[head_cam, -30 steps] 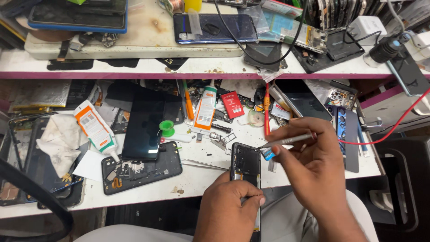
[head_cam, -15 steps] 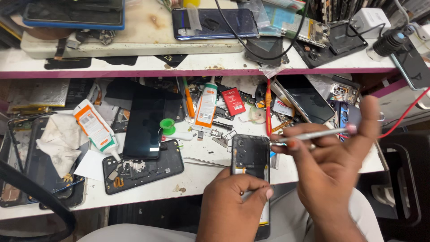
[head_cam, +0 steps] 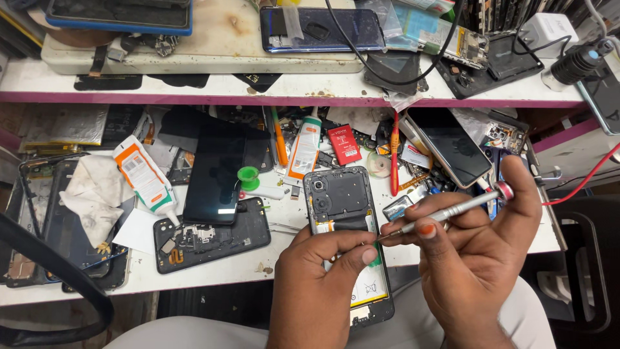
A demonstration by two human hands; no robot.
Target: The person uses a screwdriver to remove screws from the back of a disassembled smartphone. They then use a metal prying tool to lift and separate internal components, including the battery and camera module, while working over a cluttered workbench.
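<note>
My left hand [head_cam: 320, 284] grips an opened black phone [head_cam: 342, 207] with its back cover off, thumb lying across the middle of its insides. My right hand [head_cam: 475, 258] holds a slim silver screwdriver [head_cam: 452, 210] with a red cap. Its tip touches the phone's right edge beside my left thumb. The phone stands lengthwise over the bench's front edge, camera end away from me.
The cluttered bench [head_cam: 213, 271] carries another opened black phone [head_cam: 210, 236], a dark phone screen [head_cam: 215, 174], two white-and-orange glue tubes [head_cam: 143, 178], a green reel [head_cam: 248, 177], a red-handled tool [head_cam: 394, 155] and a rag [head_cam: 90, 197]. An upper shelf [head_cam: 194, 81] holds more phones and cables.
My right hand has swung the screwdriver down so its tip meets the phone's right edge. My left thumb has moved up across the phone, which sits higher in view.
</note>
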